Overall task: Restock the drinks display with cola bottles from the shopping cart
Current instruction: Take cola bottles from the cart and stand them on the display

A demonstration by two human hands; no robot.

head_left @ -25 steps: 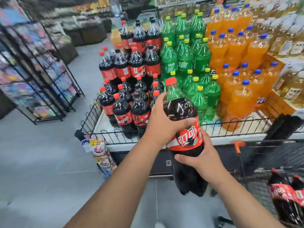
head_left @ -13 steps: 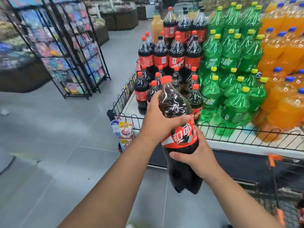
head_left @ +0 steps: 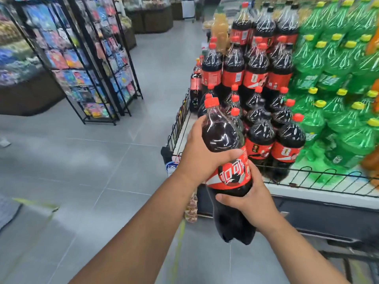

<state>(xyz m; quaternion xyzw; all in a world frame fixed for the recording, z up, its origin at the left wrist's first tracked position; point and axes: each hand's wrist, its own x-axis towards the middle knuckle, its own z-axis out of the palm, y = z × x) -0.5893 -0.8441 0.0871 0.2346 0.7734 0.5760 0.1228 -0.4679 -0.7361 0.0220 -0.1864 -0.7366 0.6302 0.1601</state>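
**Red-capped bottle not yet over the rail**

Your left hand wraps the bottle's shoulder and your right hand grips below the label, so both are clamped on it. It hangs tilted at centre frame, outside the display. Colas stand packed just right of it. Come in low and the base may catch the rail. Push in hard and you may topple the front row.

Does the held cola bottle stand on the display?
No, the left hand and right hand hold the bottle in the air, outside the rail.
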